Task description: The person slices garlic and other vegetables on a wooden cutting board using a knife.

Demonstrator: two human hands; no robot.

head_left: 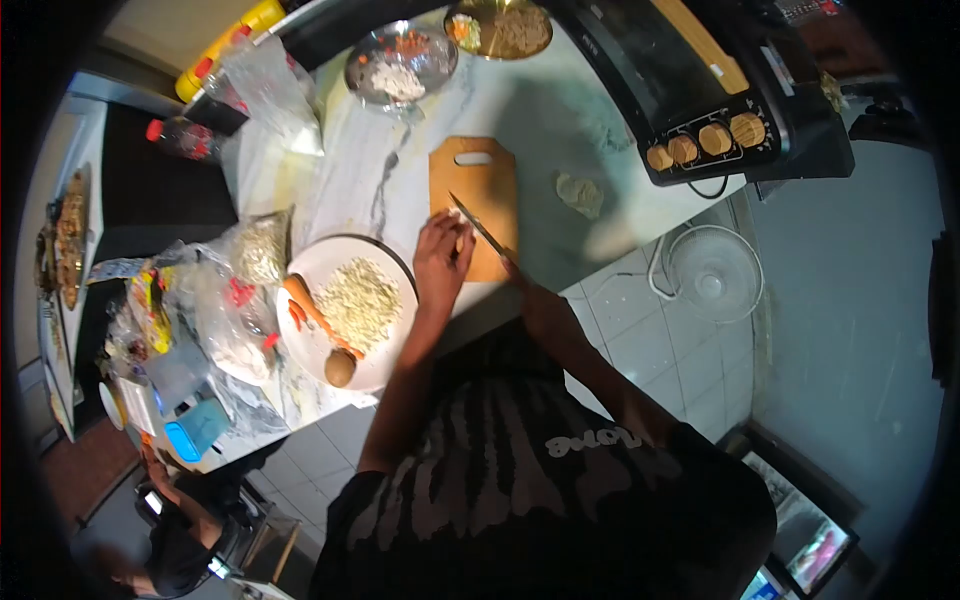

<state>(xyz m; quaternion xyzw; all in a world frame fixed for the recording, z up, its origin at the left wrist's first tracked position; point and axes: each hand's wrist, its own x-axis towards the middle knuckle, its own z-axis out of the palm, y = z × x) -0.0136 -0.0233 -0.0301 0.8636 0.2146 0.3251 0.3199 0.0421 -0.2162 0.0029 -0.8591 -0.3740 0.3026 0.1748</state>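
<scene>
The cutting board (492, 262) lies on the bench (345, 190), its slotted end pointing away from the person. The right hand (545, 318) is closed round the handle of the knife (478, 222), whose blade slants across the middle of the board. The left hand (443, 262) rests over the board's left edge, its fingers bent and holding a small white piece of food (457, 214) against the wood, right beside the blade.

Left of the board, near the left wrist, sits a large pale plate (318, 255). It carries a spread of finely chopped pale food (362, 305), a carrot (305, 300), small red pieces (297, 316) and, at its near edge, a round brown item (340, 368). Beyond the board, slightly to its left, is a metal dish (440, 68) with white and orange chopped food; next to that is a gold-coloured dish (487, 48) holding separate heaps. Just right of the board lies a crumpled pale scrap (578, 196), and farther right stands a black oven (650, 100) with round knobs.

Past the plate, well left of the board, are filled plastic bags (235, 330) and a blue container (197, 430). Another person (195, 520) is well apart from the board, beyond the bench's left end.
</scene>
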